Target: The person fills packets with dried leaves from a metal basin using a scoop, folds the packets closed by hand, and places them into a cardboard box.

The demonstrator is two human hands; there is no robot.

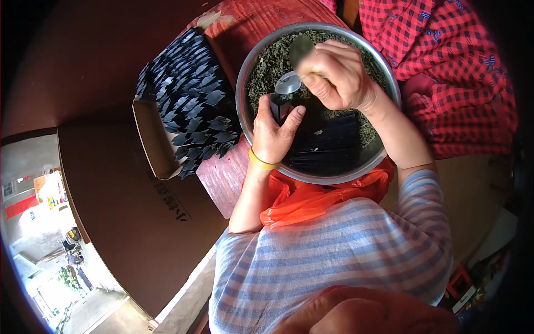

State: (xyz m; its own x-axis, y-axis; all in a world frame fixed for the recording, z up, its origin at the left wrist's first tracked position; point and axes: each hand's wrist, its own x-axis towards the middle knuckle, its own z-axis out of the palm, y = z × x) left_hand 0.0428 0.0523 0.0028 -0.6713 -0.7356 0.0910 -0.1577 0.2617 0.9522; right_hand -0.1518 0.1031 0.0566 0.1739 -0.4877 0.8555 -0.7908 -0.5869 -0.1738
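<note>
A large metal bowl (243,111) holds dried green leaves (271,65) and a stack of flat dark packets (328,142). Over its left side my left hand (272,131) grips a small black packet (280,107) upright, its top end uppermost. A clear plastic funnel or scoop (287,83) sits just above the packet's top. My right hand (336,75) is closed above the bowl, its fingertips by the clear piece. A blurred dark round shape (302,51) shows beside those fingers; what exactly the hand pinches is hidden.
Left of the bowl, a cardboard box (153,133) is packed with many dark pointed packets (192,94). An orange-red plastic bag (317,203) lies between bowl and body. Red checked cloth (445,78) is at the right, a large brown cardboard sheet (128,206) at the left.
</note>
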